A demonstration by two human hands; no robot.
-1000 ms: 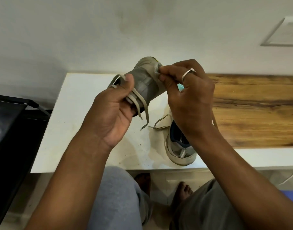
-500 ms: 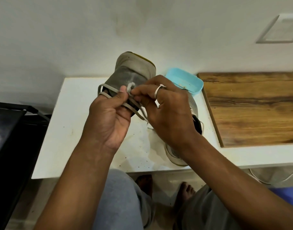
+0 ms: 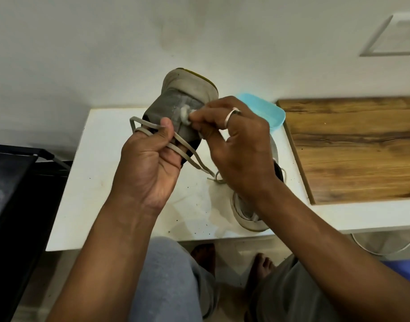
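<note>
My left hand (image 3: 150,163) grips a grey shoe (image 3: 183,98) and holds it up above the white table (image 3: 101,182), toe pointing away from me. Its beige laces (image 3: 187,156) loop over my left fingers and hang down. My right hand (image 3: 236,145), a ring on one finger, pinches a small whitish wad (image 3: 185,112) and presses it against the shoe's grey upper. A second grey shoe (image 3: 248,217) lies on the table below my right wrist, mostly hidden by it.
A light blue plastic container (image 3: 266,108) sits on the table behind my right hand. A wooden board (image 3: 352,147) covers the table's right part. A black rack (image 3: 18,182) stands at the left. The wall is close behind. My knees and bare feet are under the table edge.
My right hand moved from the shoe's toe down to the middle of the upper and now presses the wad slightly higher. The view shifted, bringing the blue container into sight.
</note>
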